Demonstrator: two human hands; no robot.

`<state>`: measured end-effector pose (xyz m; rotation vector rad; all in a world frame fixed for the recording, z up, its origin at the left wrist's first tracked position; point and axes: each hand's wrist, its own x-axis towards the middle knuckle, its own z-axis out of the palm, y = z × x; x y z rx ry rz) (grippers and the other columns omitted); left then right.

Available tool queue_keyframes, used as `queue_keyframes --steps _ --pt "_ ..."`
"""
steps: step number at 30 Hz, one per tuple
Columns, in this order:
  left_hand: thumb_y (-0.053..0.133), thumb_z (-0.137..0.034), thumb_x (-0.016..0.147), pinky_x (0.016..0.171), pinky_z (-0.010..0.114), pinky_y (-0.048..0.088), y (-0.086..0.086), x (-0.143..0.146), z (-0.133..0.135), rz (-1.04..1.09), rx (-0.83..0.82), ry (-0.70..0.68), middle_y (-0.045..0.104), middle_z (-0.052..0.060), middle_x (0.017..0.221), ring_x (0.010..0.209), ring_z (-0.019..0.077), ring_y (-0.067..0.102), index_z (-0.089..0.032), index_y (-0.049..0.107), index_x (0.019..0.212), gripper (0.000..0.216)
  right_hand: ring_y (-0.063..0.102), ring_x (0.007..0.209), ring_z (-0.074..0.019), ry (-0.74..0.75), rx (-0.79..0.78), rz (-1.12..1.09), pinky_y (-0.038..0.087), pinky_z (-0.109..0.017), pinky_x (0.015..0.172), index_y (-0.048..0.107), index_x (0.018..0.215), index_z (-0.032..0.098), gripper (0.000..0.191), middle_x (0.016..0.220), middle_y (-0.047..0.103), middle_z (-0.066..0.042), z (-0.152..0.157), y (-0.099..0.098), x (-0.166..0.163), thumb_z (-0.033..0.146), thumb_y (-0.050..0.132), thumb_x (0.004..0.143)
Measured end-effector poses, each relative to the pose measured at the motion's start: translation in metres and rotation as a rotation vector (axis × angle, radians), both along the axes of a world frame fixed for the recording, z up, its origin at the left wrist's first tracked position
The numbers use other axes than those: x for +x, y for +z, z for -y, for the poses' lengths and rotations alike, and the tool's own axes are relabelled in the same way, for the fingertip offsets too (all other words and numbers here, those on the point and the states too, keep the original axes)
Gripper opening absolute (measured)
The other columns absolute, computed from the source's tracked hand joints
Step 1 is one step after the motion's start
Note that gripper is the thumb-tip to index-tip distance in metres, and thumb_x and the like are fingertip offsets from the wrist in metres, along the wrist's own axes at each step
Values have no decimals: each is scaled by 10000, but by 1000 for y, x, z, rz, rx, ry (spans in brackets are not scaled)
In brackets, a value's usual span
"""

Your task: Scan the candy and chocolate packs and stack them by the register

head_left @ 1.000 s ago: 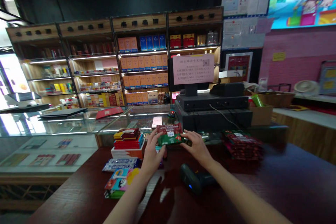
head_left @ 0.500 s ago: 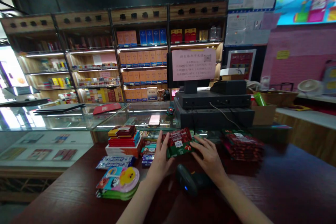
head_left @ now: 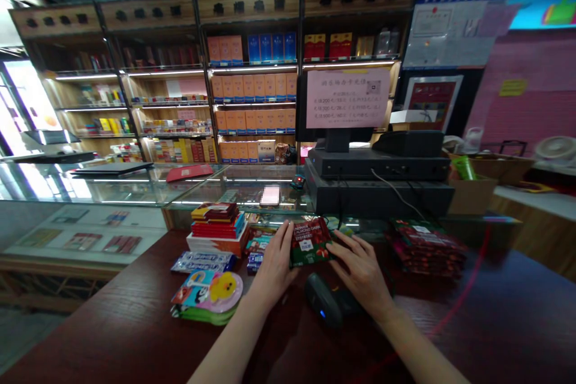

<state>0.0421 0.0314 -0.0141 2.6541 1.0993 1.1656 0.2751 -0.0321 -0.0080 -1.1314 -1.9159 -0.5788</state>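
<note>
A person keeps a red and green packet [head_left: 310,242] between two bare hands. The left grip [head_left: 273,264] is closed on the packet's left edge, with the fingers up along the side. The right grip [head_left: 360,270] is on the other edge, with its fingertips against the packet's lower right part. Both grips have hold of it, probably because a soft, thin packet bends less when it is held at both ends. Its printed front tips up toward the person, and the fingers stay mostly off the words, so they can be read. Whether its bottom edge rests on the worktop [head_left: 112,324] is hard to tell.

A black scanner [head_left: 330,300] lies just below the packet, between the two grips, with a small blue light on. It seems to be put there so that either hand can get to it.

To the right of the right grip is a pile of dark red packets [head_left: 425,252]. They lie flat, which likely stops them sliding. Left of the left grip there is a stack of boxes [head_left: 218,228], then some blue and silver packets [head_left: 203,262] and a bright chick pack [head_left: 209,294] nearer the person. Each kind sits together, maybe to keep them sorted.
</note>
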Motion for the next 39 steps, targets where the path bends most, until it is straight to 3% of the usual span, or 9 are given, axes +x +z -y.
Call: queue_keyframes --steps 4,8,11,18,21,24,29,32,39 --pt "694 -150 738 1132 536 358 4 0 4 -31 71 114 374 125 1549 1368 322 404 -245 162 1558 983 598 1251 -257 4 9 22 407 -473 1040 611 1217 250 288 1217 726 -64 -2 -3 -1 171 566 945" --pt "700 -167 707 1196 625 163 9 -1 8 -54 150 180 458 100 1492 1410 354 321 -225 288 1514 907 594 1254 -256 7 11 13 423 -461 1025 616 1219 248 282 1222 721 -69 -3 -6 0 188 568 947" --pt "684 -156 696 1211 632 69 12 -4 10 -75 180 178 461 97 1490 1467 359 228 -205 291 1509 904 590 1252 -268 -11 -7 -5 442 -461 1007 627 1221 242 281 1269 693 -96 -3 -7 -1 208 557 952" --pt "643 -152 726 1225 604 17 18 -8 11 -85 208 193 459 106 1494 1472 328 259 -203 270 1517 876 560 1283 -253 41 -110 5 442 -457 1040 524 1373 261 421 1328 657 -79 1 -4 -1 229 539 953" --pt "635 -153 741 1224 602 9 18 -12 8 -72 233 221 476 112 1478 1468 321 276 -203 269 1517 859 568 1269 -257 32 -202 -7 450 -465 1049 521 1394 274 453 1362 631 -84 3 -3 10 267 548 942" --pt "630 -142 751 1222 599 8 19 -17 5 -73 249 251 476 112 1480 1469 314 277 -202 272 1514 845 605 1219 -265 33 -352 -53 481 -469 1020 624 1286 289 370 1298 673 -78 5 2 26 312 582 919" --pt "635 -131 757 1226 584 9 20 -23 4 -79 243 275 466 111 1492 1474 301 274 -206 271 1513 842 685 1092 -250 162 -817 -197 525 -406 970 698 1175 295 328 1172 741 -48 16 19 48 337 659 852" --pt "640 -124 757 1223 591 15 19 -24 3 -77 243 289 467 120 1488 1471 303 285 -212 266 1516 851 688 1092 -262 222 -1017 -226 536 -386 946 697 1186 292 436 1200 732 -48 24 24 51 276 731 752" --pt "636 -125 767 1214 607 23 16 -26 -1 -67 231 339 464 132 1490 1461 314 307 -207 285 1509 825 678 1036 -280 163 -958 -59 526 -357 873 635 1264 328 723 1140 726 -40 24 4 38 214 805 571"
